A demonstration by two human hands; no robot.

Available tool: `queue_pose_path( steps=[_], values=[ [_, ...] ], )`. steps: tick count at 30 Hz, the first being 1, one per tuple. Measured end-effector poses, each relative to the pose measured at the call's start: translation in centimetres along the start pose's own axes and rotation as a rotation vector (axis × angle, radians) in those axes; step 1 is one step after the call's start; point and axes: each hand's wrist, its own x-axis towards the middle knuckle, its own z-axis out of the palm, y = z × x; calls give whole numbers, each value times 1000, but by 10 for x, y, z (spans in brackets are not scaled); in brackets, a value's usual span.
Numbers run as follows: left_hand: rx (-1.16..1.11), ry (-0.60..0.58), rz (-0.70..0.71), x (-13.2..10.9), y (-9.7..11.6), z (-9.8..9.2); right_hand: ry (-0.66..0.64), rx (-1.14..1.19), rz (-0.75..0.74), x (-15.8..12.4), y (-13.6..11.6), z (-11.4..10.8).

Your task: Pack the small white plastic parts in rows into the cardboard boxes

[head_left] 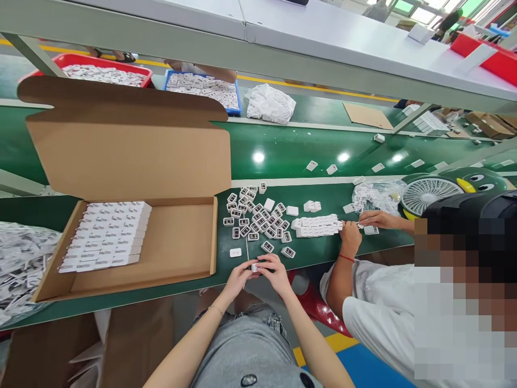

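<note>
My left hand (238, 276) and my right hand (274, 272) meet at the near edge of the green table (323, 250), fingers pinched together on one small white plug adapter (255, 267). Just beyond them lies a loose heap of several white adapters (254, 218). To the left stands an open cardboard box (177, 242) with rows of packed adapters (107, 234) filling its left part.
A co-worker in a white shirt sits at my right; that person's hands (365, 226) touch a row of stacked adapters (317, 225). A penguin-shaped desk fan (430, 194) stands behind. Loose adapters ride the green conveyor (323, 153). Red and blue bins (202, 89) sit across it.
</note>
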Motion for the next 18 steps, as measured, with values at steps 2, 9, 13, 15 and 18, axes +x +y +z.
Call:
queue_pose_path(
  steps=[2,9,13,15,18],
  values=[
    [-17,11,-9,1,0,0,22,17,6,-3,-1,2],
    [12,18,-6,1,-1,2,39,65,48,-8,-3,3],
    [-6,7,-16,1,1,1,23,113,73,-7,-3,2],
    [-16,6,-24,1,2,1,21,130,98,-7,-1,3],
    [-33,4,-39,0,3,-1,15,146,124,-7,5,6]
  ],
)
